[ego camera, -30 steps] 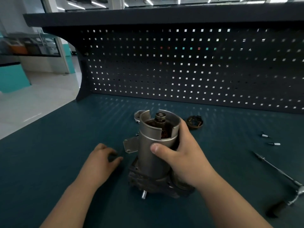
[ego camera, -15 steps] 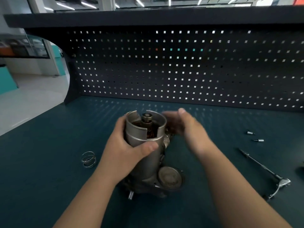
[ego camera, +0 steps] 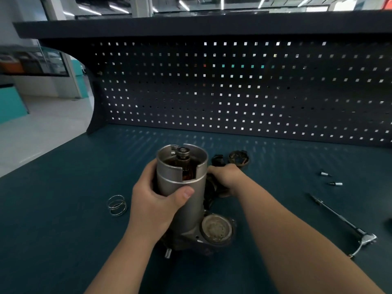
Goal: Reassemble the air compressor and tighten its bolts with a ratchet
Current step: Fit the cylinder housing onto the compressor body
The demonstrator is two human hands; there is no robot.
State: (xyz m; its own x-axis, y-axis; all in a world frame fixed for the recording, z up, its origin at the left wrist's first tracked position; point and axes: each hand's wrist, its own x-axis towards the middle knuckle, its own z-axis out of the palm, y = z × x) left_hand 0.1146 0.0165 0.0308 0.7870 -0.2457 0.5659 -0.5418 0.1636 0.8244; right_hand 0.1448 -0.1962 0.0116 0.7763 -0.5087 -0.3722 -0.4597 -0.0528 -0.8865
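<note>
The compressor (ego camera: 182, 187) stands upright near the middle of the tabletop (ego camera: 63, 230), and by the look of it the reassembly is only partly done. Its grey housing is open at the top, with the shaft (ego camera: 183, 152) and copper windings bare inside and no end cover on. The left hand (ego camera: 157, 200) grips the housing, thumb across the front and fingers round the back, steadying it. The right hand (ego camera: 227, 179) is just beside the housing on its right, fingers curled down over a dark part (ego camera: 212, 188). Whether that part is loose or already fixed to the compressor cannot be told. Several pieces lie loose and seem yet to be fitted: a spring (ego camera: 117, 205) to the left of the compressor, a dark ring (ego camera: 238, 159) and a smaller dark piece (ego camera: 217, 160) just behind the right hand. Two small silver pieces (ego camera: 335, 183), bolts or bits, lie well off to the right. The ratchet (ego camera: 347, 225) lies untouched nearer the right edge, apart from both hands, so the tightening has probably not begun. What is left, as I judge it, is fitting the loose parts, closing the top, placing the bolts and tightening them.
</note>
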